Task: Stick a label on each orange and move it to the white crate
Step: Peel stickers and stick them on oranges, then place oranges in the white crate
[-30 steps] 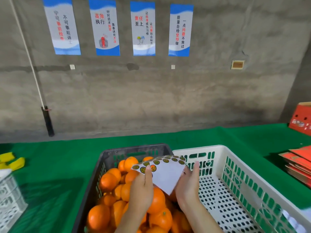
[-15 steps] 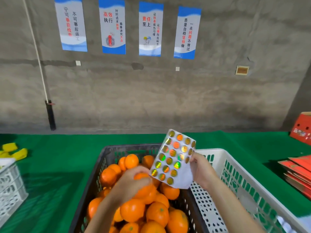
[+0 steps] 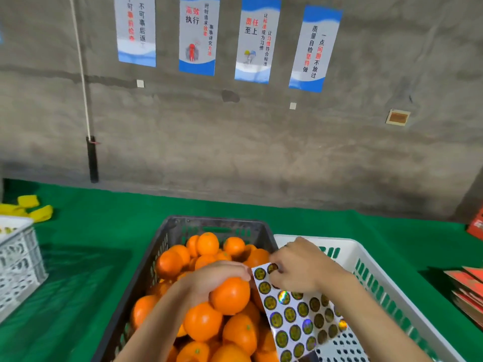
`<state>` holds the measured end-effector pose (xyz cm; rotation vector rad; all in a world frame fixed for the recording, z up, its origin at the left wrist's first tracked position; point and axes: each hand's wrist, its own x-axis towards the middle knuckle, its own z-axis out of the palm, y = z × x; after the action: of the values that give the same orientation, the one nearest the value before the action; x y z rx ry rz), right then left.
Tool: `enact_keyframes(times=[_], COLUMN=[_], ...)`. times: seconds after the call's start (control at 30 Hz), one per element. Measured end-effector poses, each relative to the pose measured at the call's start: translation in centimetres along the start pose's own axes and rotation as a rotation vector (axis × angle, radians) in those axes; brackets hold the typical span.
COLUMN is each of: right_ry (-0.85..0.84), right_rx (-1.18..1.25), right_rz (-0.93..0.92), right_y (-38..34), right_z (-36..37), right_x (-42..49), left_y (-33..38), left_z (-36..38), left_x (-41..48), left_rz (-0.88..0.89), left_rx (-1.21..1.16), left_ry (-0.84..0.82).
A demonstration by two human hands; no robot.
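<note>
Silvery label sheet (image 3: 295,314), lengthwise toward viewer (tilted)

Four blue-and-white posters hang in a row along the top edge of the wall (image 3: 235,142). The leftmost poster (image 3: 136,30), cut off at its top, reads 不可事后返工 in black beside a red column too blurred to read. The second poster (image 3: 197,35) is headed 高效执行, with 时时追求效率 and 事事讲究方法 in smaller columns. The third poster (image 3: 257,40) is headed 责任至上, with 让标准成为习惯 and 让习惯符合标准. The fourth poster (image 3: 315,48) reads 质量自检坚持做 and 一点问题不放过. The small plaque (image 3: 397,117) near the wall's right edge and the round stickers on the label sheet (image 3: 295,312) carry print too small to read.
</note>
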<state>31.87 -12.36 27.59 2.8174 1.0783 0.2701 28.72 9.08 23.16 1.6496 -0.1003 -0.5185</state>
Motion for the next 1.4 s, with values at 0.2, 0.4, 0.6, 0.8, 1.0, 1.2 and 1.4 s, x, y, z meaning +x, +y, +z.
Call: enact_keyframes(times=[0.2, 0.4, 0.6, 0.8, 1.0, 1.2, 1.4], right_ry=[0.086, 0.659, 0.736, 0.545, 0.476, 0.369, 0.455], right_rx=[0.026, 0.098, 0.333, 0.472, 0.573, 0.928, 0.954], right_rz=[0.107, -0.001, 0.035, 0.047, 0.05, 0.138, 0.178], right_y=[0.2, 0.2, 0.2, 2.8, 2.4, 0.6, 0.8], right_z=[2.2, 8.1, 9.7, 8.2, 9.0, 10.2, 9.8], right_x=[0.1, -1.1, -0.7, -0.9, -1.9, -1.5, -1.8], left_y=[-0.7, -2.3, -2.2, -0.3, -0.9, -2.2, -2.5], left_z=[2.1, 2.3, 3.8, 3.9, 5.3, 5.0, 5.5], left_x=[1.4, 2.8, 2.3, 3.3, 3.9, 2.9, 2.6], left_rz=[0.118, 0.19, 0.267, 0.002, 0.034, 0.24, 0.383], left_rx=[0.177, 0.016, 0.183, -0.063, -0.005, -0.057, 0.099], left_ry=[0.115, 0.341, 0.36, 0.535, 0.407, 0.336, 0.315])
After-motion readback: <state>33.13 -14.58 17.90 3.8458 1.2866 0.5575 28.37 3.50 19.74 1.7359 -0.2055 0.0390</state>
